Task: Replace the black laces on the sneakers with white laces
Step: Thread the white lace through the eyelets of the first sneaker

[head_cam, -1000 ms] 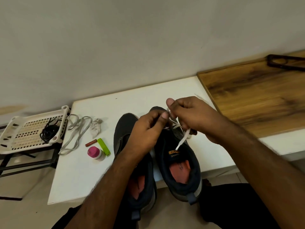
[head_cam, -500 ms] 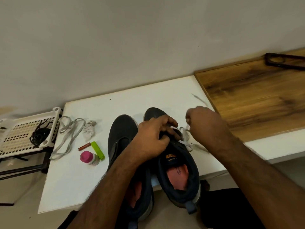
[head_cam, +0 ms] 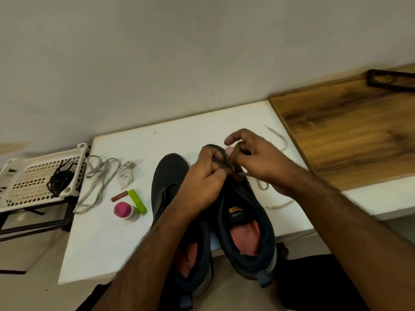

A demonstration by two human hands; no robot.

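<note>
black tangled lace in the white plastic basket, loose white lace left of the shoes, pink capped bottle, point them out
black tangled lace [head_cam: 60, 180], head view, on the middle of the bundle
loose white lace [head_cam: 98, 178], head view, on its long strands
pink capped bottle [head_cam: 122, 209], head view, on the pink cap

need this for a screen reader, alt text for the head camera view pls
Both hands, left hand and right hand, thread a white lace into the right sneaker on a white table. A spare white lace lies left; black laces sit in a basket.
</note>
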